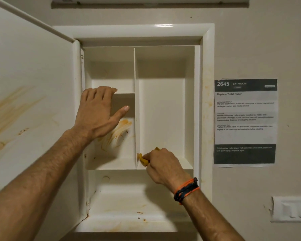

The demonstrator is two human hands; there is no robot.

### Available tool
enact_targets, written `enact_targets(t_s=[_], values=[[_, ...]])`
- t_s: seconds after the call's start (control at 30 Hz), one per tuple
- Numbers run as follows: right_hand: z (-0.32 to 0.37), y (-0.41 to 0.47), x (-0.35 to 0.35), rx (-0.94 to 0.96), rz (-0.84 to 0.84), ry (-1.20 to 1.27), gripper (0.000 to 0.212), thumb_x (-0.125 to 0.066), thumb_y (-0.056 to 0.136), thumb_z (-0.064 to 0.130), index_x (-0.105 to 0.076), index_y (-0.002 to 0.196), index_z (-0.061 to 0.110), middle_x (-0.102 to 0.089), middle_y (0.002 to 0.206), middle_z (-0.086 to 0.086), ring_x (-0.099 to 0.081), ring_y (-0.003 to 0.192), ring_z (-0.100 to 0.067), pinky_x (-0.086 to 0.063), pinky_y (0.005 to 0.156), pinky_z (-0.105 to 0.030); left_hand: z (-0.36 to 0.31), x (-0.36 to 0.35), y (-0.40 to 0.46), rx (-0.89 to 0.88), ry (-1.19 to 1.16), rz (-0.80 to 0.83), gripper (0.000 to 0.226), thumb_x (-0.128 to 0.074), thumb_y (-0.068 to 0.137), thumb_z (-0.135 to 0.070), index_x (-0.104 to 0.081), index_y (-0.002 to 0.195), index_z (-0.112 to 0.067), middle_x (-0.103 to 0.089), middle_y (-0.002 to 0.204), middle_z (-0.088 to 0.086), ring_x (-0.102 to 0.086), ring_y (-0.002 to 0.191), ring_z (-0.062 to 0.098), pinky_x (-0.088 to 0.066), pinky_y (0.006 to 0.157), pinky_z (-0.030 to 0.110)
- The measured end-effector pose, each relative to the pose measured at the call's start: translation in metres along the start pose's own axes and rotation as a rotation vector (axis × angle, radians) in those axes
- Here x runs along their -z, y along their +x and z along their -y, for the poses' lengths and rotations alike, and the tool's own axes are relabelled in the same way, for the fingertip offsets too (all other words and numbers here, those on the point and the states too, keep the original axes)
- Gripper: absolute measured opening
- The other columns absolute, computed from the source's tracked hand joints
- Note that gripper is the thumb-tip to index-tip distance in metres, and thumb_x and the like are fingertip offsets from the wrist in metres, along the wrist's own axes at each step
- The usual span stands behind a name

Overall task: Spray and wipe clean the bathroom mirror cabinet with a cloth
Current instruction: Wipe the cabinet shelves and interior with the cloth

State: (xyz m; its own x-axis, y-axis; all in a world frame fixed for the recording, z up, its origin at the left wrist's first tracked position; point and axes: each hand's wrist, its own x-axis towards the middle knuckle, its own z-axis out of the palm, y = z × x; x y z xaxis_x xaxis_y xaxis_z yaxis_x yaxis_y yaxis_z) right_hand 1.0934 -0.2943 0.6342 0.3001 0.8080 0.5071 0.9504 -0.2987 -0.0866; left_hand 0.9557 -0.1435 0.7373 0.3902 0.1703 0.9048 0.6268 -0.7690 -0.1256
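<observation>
I am facing a white recessed cabinet point(207, 66) in a beige wall, its smooth shelves smeared orange. At lower centre my right hand point(161, 165) is pinching a crumpled yellow cloth point(143, 160) against the vertical divider point(136, 101); my left hand point(98, 113), fingers spread, is resting on the small shelf point(123, 93).

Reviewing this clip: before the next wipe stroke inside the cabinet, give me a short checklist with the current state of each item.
1. Cloth in hand: ok. The right hand grips the yellow cloth at the foot of the vertical divider.
2. Cabinet braced: ok. The left hand rests on the small upper shelf.
3. Door out of the way: ok. The door is swung open to the left.
4. Stains remaining: not ok. The orange smear is still on the left compartment's back wall.
5. Bottom shelf clean: not ok, brown specks show.
6. Surface sprayed: cannot tell.
</observation>
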Motion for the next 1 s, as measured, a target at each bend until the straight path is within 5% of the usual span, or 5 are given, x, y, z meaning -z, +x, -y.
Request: enact_targets(t_s=[0.4, 0.63, 0.8, 1.0], values=[[-0.021, -0.013, 0.012, -0.113, -0.028, -0.237, 0.025, -0.036, 0.103, 0.023, -0.058, 0.107, 0.009, -0.063, 0.106, -0.010, -0.056, 0.099, -0.027, -0.032, 0.072, -0.030, -0.003, 0.003, 0.000, -0.002, 0.003, 0.007, 0.076, -0.026, 0.088, -0.069, -0.045, 0.136, -0.012, -0.050, 0.132, 0.011, -0.044, 0.121, 0.030, -0.024, 0.110, 0.045], [0.021, -0.009, 0.008, -0.042, -0.001, -0.065, 0.011, -0.044, 0.095, 0.014, -0.049, 0.086, 0.012, -0.062, 0.099, -0.015, -0.039, 0.076, -0.024, -0.032, 0.068, -0.030, -0.002, 0.004, 0.000, 0.004, 0.003, 0.018, 0.077, -0.026, 0.088, -0.069, -0.044, 0.136, -0.013, -0.050, 0.132, 0.011, -0.044, 0.122, 0.030, -0.025, 0.111, 0.045], [0.020, -0.028, 0.005, 0.008, -0.063, -0.045, 0.017, -0.046, 0.089, 0.007, -0.059, 0.098, 0.013, -0.055, 0.088, -0.004, -0.043, 0.080, -0.022, -0.030, 0.067, -0.028, -0.002, 0.003, -0.001, -0.003, -0.001, 0.015, 0.075, -0.027, 0.088, -0.069, -0.045, 0.136, -0.013, -0.050, 0.132, 0.010, -0.044, 0.121, 0.029, -0.025, 0.110, 0.044], [-0.005, -0.054, 0.014, -0.112, -0.138, -0.023, 0.027, -0.042, 0.096, 0.011, -0.059, 0.113, 0.021, -0.062, 0.105, 0.000, -0.059, 0.099, -0.022, -0.041, 0.074, -0.029, -0.002, 0.005, -0.001, -0.009, -0.013, 0.017, 0.074, -0.028, 0.088, -0.068, -0.044, 0.136, -0.013, -0.050, 0.133, 0.010, -0.043, 0.121, 0.029, -0.025, 0.110, 0.044]])
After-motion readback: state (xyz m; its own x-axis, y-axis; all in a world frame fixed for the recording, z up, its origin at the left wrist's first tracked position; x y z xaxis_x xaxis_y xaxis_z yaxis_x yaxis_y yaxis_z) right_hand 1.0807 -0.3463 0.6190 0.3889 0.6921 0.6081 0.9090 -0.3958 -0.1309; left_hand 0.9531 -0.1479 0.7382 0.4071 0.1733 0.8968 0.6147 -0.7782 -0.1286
